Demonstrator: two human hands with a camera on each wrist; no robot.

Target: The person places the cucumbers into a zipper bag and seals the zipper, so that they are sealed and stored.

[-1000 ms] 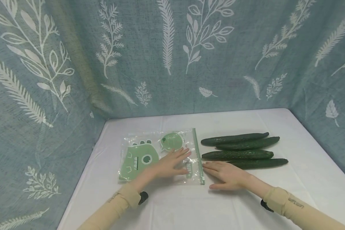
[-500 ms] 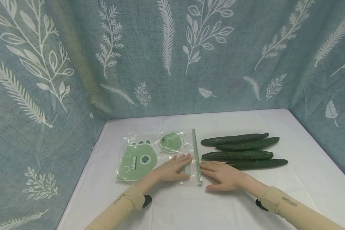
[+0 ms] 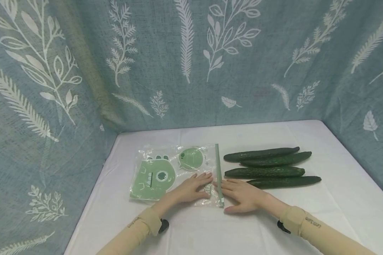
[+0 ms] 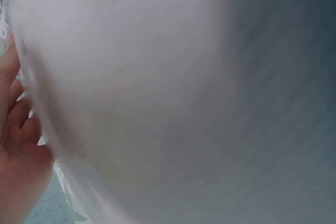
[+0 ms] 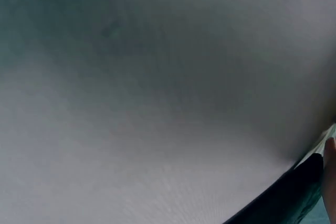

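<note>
Item one: a clear plastic zip bag printed with green monsters (image 3: 177, 177), laid flat on a white cloth-covered table (image 3: 198, 230), left of the table's centre line; contents, none made out. Its green plastic zip strip (image 3: 218, 161) is carried at three o'clock, with a small slider piece (image 3: 222, 200) at the strip's near end. Item two: left hand (image 3: 189, 188), placed palm down at four o'clock of the bag's middle, fingers extended and relaxed on the film, nothing grasped. Item three: right hand (image 3: 244, 194), set just beyond the strip, fingers nearly straight, nothing seen clasped; one fingertip shows past the strip, and whether it is passed under or over cannot be told for certain. Item four: four long dark-green cucumbers (image 3: 264, 172), laid side by side at three o'clock, beyond the strip; the lowest is partly hidden by the right hand. Item five: a blue-grey curtain with white leaf print (image 3: 191, 106), hung at twelve o'clock. Step in hand, as judged: the bag is being steadied and its mouth edge addressed. For the next move, a thumb-and-finger pinch on the strip would be called for, the film being held down by the left.
</note>
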